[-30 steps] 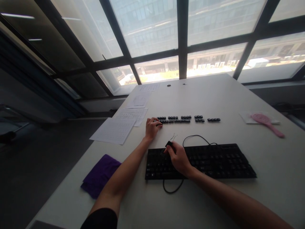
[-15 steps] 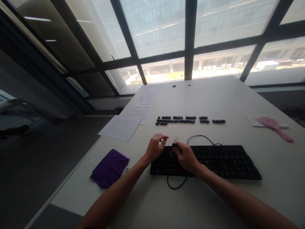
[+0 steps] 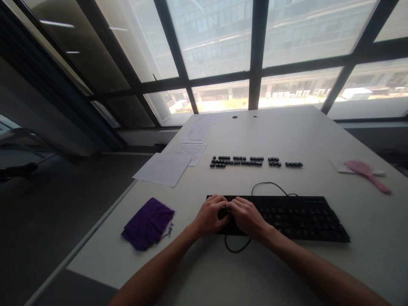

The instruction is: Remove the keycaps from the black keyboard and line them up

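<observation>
A black keyboard [image 3: 299, 216] lies on the white table, its cable looping out behind and in front. Over its left part my left hand [image 3: 210, 215] and my right hand [image 3: 247, 215] meet, fingertips bent together. Both hands are closed around something small and dark at the keys; it is mostly hidden by the fingers, so I cannot make it out. Behind the keyboard, loose black keycaps [image 3: 251, 163] lie in short rows.
A purple cloth pouch [image 3: 148, 224] lies left of the keyboard. Paper sheets [image 3: 164, 169] run along the table's left edge. On the right a pink hairbrush [image 3: 366, 172] rests partly on a white sheet. Windows stand beyond the table [image 3: 287, 131].
Both hands have come down onto the keyboard and closed together. The dark clip-like thing with wire arms, held up in my right hand before, no longer shows clearly.
</observation>
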A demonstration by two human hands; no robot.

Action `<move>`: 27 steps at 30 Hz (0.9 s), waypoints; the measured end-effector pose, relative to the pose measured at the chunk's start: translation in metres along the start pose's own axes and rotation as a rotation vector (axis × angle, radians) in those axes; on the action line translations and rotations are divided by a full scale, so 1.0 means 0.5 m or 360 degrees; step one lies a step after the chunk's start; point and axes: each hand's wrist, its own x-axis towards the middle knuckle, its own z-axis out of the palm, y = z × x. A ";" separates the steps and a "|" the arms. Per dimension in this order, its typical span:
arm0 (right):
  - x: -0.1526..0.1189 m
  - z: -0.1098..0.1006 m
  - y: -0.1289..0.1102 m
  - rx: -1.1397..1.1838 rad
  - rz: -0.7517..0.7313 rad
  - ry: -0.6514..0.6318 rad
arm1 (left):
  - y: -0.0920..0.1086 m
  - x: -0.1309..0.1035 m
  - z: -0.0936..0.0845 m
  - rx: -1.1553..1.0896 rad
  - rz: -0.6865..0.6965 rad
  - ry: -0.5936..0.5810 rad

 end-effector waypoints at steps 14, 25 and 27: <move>0.012 -0.009 0.002 0.0671 0.0639 0.0353 | 0.003 -0.001 0.029 -0.0254 -0.0241 0.0302; 0.017 -0.010 0.008 0.0818 0.0804 0.0375 | -0.002 -0.004 0.040 0.0126 0.0107 0.0360; 0.017 -0.011 0.007 0.0865 0.0816 0.0403 | -0.004 0.000 0.036 0.0147 0.0154 0.0319</move>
